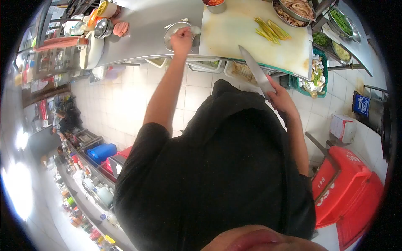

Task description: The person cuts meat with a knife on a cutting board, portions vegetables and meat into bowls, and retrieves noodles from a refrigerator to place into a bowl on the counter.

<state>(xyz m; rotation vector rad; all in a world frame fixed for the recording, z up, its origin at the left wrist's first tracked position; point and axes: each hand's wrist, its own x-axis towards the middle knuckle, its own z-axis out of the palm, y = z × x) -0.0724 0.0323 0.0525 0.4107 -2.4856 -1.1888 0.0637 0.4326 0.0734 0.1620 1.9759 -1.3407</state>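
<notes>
Right hand (279, 97) gripping knife (255, 69) — stalks (272, 31) lying cut on board (230, 27)
Left hand (181, 41) reaching over bowl (167, 37) beside board — grip unclear.

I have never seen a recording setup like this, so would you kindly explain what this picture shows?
There is no machine here: these are a person's own bare hands. The single picture comes from a camera worn on the head, looking forward and down, so the black clothing below is the wearer's own.

Across the top runs a metal counter with a pale cutting board. Yellow-green strips of food lie on the board, and a container of red food stands at its far edge.

The right hand holds a large knife, its tip over the board. The left hand is at a round bowl; what its fingers touch is unclear.
</notes>
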